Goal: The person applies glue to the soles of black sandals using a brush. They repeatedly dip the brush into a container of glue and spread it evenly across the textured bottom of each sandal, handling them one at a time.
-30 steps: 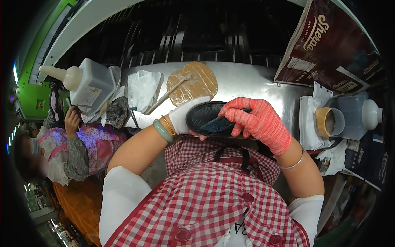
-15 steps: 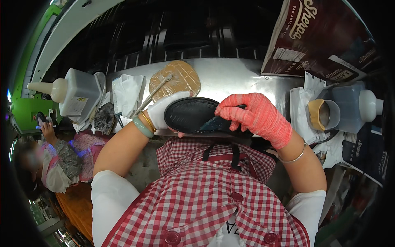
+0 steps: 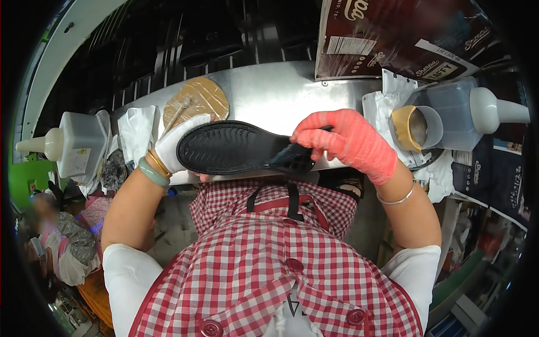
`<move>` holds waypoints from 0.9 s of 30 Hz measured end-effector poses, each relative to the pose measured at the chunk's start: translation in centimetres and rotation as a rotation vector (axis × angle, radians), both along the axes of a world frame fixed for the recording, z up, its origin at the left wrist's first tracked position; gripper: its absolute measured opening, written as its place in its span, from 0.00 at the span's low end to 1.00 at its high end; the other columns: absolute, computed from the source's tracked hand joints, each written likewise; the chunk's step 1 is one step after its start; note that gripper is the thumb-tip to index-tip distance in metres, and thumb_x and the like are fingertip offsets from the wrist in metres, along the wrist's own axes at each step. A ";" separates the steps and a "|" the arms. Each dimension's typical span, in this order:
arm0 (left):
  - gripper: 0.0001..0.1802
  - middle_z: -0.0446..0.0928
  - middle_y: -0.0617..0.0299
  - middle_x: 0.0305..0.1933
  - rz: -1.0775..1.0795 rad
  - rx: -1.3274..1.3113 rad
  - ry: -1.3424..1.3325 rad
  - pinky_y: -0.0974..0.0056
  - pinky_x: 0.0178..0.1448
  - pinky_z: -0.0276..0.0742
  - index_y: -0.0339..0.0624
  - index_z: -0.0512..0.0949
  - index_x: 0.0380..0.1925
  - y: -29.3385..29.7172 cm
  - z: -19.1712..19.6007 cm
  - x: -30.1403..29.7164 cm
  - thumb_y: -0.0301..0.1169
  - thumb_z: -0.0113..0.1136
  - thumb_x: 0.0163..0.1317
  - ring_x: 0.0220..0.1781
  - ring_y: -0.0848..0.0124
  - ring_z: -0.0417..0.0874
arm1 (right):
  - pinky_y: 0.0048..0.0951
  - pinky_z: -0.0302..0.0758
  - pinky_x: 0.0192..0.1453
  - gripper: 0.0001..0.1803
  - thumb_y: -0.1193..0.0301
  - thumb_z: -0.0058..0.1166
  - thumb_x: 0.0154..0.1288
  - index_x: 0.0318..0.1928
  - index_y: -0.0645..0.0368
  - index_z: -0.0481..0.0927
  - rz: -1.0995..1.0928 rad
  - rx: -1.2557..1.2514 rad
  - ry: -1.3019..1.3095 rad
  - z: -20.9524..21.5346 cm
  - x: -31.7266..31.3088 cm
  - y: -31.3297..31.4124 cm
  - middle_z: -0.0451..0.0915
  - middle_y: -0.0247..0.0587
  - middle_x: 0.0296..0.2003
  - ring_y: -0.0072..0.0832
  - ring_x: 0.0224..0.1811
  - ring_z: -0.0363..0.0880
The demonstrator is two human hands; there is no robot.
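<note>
A black shoe sole [image 3: 230, 149] is held level over the metal bench's near edge, its ridged broad end to the left. My left hand [image 3: 175, 145], in a white glove with bare fingertips, grips that broad end from beneath. My right hand [image 3: 345, 140], in a coral knit glove, is closed in a pinch above the narrow heel end. A dark tip [image 3: 327, 128] pokes out above its fingers; what the pinch holds is hidden. The sole looks glossy and wet near the right fingertips.
On the metal bench [image 3: 275, 84] lies a taped brown disc [image 3: 196, 104]. White cloth [image 3: 136, 132] and a nozzle bottle [image 3: 81, 145] stand left. To the right are a cup with a yellow rim [image 3: 409, 128], another bottle [image 3: 456, 106] and maroon cardboard [image 3: 387, 39]. A person [image 3: 73, 241] sits far left.
The view has shifted, so the bench things appear further left. The sole's ridged face shows more fully now. My right hand's pinch has moved closer to the heel end.
</note>
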State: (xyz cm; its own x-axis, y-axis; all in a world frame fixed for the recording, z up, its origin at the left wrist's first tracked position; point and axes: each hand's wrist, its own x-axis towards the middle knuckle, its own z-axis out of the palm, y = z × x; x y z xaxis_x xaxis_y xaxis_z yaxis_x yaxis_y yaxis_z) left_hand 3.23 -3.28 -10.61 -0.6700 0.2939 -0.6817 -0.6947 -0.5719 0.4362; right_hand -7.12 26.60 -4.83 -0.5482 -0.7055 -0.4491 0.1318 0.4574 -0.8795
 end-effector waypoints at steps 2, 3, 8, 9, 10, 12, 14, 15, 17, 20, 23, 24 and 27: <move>0.21 0.80 0.52 0.43 0.004 -0.009 0.019 0.64 0.46 0.80 0.36 0.73 0.47 -0.3 -0.4 0.2 0.41 0.41 0.69 0.42 0.66 0.82 | 0.19 0.72 0.30 0.13 0.65 0.56 0.59 0.38 0.62 0.82 -0.053 0.026 0.007 0.0 0.1 1.1 0.79 0.35 0.26 0.18 0.24 0.75; 0.21 0.79 0.52 0.44 0.021 -0.043 0.022 0.63 0.49 0.78 0.36 0.73 0.48 -0.2 -0.8 0.5 0.42 0.41 0.69 0.44 0.66 0.82 | 0.19 0.73 0.31 0.13 0.65 0.56 0.59 0.38 0.62 0.82 -0.082 -0.005 0.006 0.2 0.3 1.8 0.79 0.34 0.27 0.18 0.24 0.74; 0.23 0.79 0.53 0.46 -0.099 -0.111 0.070 0.63 0.55 0.74 0.37 0.72 0.51 2.7 1.6 0.8 0.45 0.41 0.68 0.47 0.66 0.80 | 0.22 0.75 0.42 0.09 0.72 0.58 0.58 0.39 0.63 0.81 -0.107 -0.424 0.111 1.2 3.0 1.5 0.81 0.36 0.33 0.21 0.34 0.77; 0.24 0.79 0.53 0.47 -0.092 -0.013 -0.011 0.64 0.55 0.74 0.37 0.72 0.51 2.9 1.6 0.7 0.45 0.42 0.68 0.47 0.66 0.80 | 0.24 0.75 0.46 0.09 0.75 0.59 0.58 0.39 0.64 0.81 -0.093 -0.540 0.144 1.3 3.7 0.8 0.82 0.37 0.35 0.22 0.37 0.78; 0.23 0.79 0.53 0.48 -0.122 0.109 -0.014 0.63 0.57 0.74 0.36 0.71 0.52 3.0 0.8 0.6 0.44 0.44 0.67 0.48 0.65 0.80 | 0.26 0.74 0.50 0.10 0.77 0.61 0.55 0.40 0.64 0.81 -0.060 -0.610 0.100 1.5 4.3 0.2 0.82 0.40 0.39 0.27 0.44 0.79; 0.24 0.79 0.55 0.48 -0.186 0.211 -0.007 0.64 0.55 0.74 0.37 0.71 0.52 3.0 0.3 0.4 0.45 0.43 0.68 0.47 0.68 0.80 | 0.31 0.75 0.52 0.12 0.75 0.62 0.53 0.40 0.64 0.81 0.091 -0.684 0.348 0.6 4.9 -1.2 0.82 0.43 0.40 0.34 0.46 0.80; 0.25 0.80 0.58 0.46 -0.270 -0.036 0.229 0.66 0.53 0.75 0.38 0.71 0.52 3.0 -0.2 0.9 0.47 0.39 0.69 0.45 0.72 0.80 | 0.33 0.76 0.51 0.13 0.73 0.63 0.53 0.40 0.61 0.81 0.185 -0.649 0.547 0.1 5.4 -2.0 0.82 0.43 0.40 0.38 0.47 0.80; 0.24 0.80 0.56 0.45 -0.228 -0.089 0.258 0.65 0.52 0.75 0.38 0.71 0.51 2.9 -0.2 1.2 0.46 0.40 0.68 0.45 0.71 0.80 | 0.32 0.76 0.50 0.13 0.73 0.63 0.52 0.40 0.60 0.81 0.208 -0.638 0.603 0.1 5.6 -2.1 0.82 0.43 0.40 0.38 0.46 0.80; 0.23 0.80 0.52 0.43 -0.055 -0.017 0.113 0.64 0.50 0.77 0.36 0.73 0.47 2.8 -0.3 1.6 0.45 0.44 0.67 0.42 0.66 0.82 | 0.31 0.77 0.48 0.13 0.73 0.63 0.52 0.40 0.59 0.81 0.256 -0.613 0.711 0.1 5.9 -1.7 0.82 0.44 0.40 0.37 0.44 0.81; 0.19 0.81 0.56 0.37 -0.101 0.159 0.050 0.68 0.43 0.77 0.40 0.73 0.46 2.1 -0.2 2.0 0.43 0.46 0.66 0.33 0.69 0.81 | 0.30 0.78 0.45 0.14 0.74 0.64 0.49 0.40 0.58 0.81 0.333 -0.499 0.783 1.3 6.5 -0.6 0.82 0.43 0.40 0.36 0.41 0.82; 0.22 0.81 0.51 0.37 -0.234 0.205 0.163 0.65 0.39 0.79 0.37 0.75 0.44 1.8 0.1 2.2 0.46 0.45 0.65 0.32 0.64 0.83 | 0.31 0.78 0.44 0.14 0.75 0.64 0.49 0.39 0.59 0.80 0.375 -0.400 0.840 2.4 6.8 0.5 0.82 0.42 0.38 0.38 0.40 0.82; 0.25 0.81 0.47 0.38 -0.256 0.216 0.194 0.63 0.39 0.81 0.35 0.76 0.42 1.8 0.2 2.4 0.48 0.45 0.65 0.34 0.60 0.84 | 0.32 0.78 0.44 0.14 0.75 0.64 0.49 0.39 0.59 0.80 0.376 -0.362 0.841 2.9 7.2 0.8 0.82 0.42 0.37 0.38 0.40 0.82; 0.28 0.80 0.48 0.41 -0.202 0.214 0.179 0.53 0.39 0.81 0.34 0.74 0.47 2.2 0.5 3.0 0.50 0.43 0.64 0.36 0.58 0.83 | 0.31 0.77 0.40 0.12 0.71 0.60 0.53 0.39 0.61 0.79 0.241 -0.406 1.008 4.2 7.2 2.0 0.82 0.43 0.36 0.39 0.36 0.81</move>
State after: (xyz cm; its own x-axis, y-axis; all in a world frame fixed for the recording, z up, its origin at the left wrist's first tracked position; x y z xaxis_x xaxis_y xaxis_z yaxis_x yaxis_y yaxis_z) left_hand 6.20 -1.10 -10.07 -0.6870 0.5564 -0.4674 -0.7267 -0.5223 0.4463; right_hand 0.04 28.60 -0.63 -0.3611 -0.8359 0.4134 -0.7810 0.0289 -0.6239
